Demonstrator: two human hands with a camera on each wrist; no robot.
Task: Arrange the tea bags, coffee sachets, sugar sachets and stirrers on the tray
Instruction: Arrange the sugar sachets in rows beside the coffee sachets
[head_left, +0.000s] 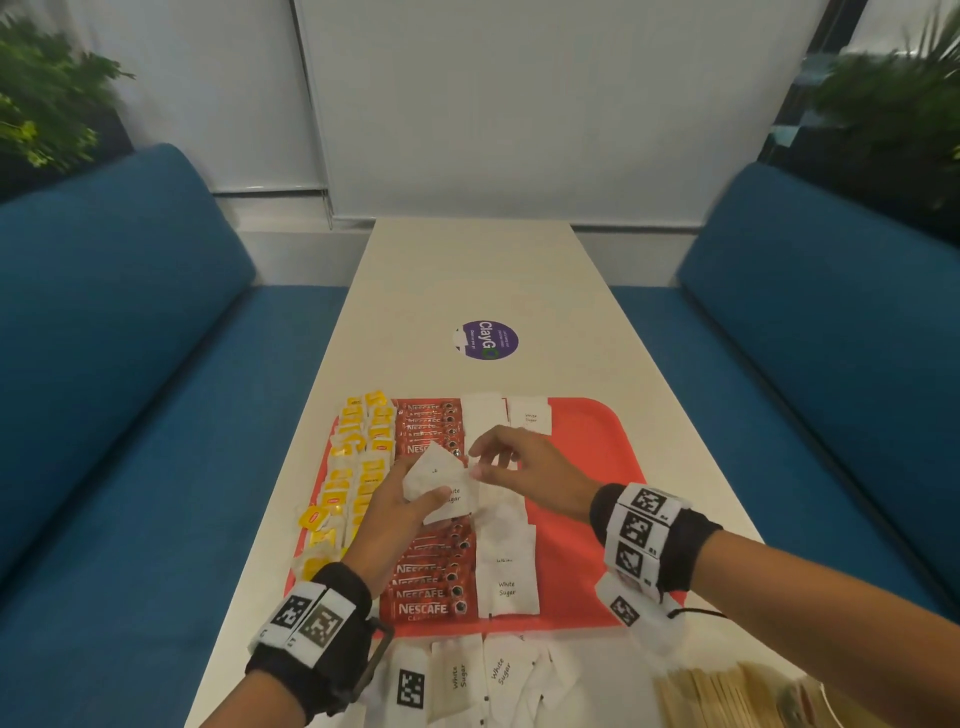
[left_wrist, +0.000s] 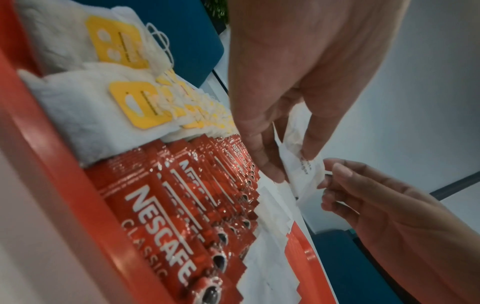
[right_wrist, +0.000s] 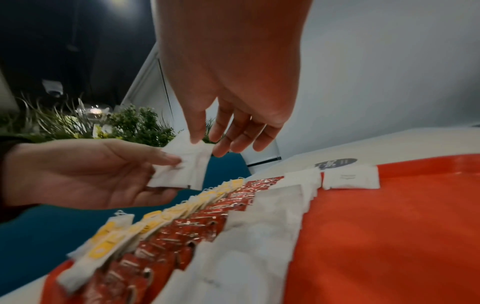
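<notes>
The left hand (head_left: 395, 512), palm up over the coffee sachets (head_left: 431, 582), grips a small fan of sugar sachets (head_left: 441, 483) between thumb and fingers. The right hand (head_left: 524, 467) pinches the fan's top edge with thumb and forefinger. Further right, the red tray (head_left: 587, 561) lies bare to its rim; stirrers (head_left: 722, 696) wait off it.

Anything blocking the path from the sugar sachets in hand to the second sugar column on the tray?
Nothing visible does. The left hand holds the sugar sachets above the coffee row, and the right hand pinches their edge. The second sugar column holds one sachet at the far end; the bare red tray nearer the person is unobstructed.
</notes>
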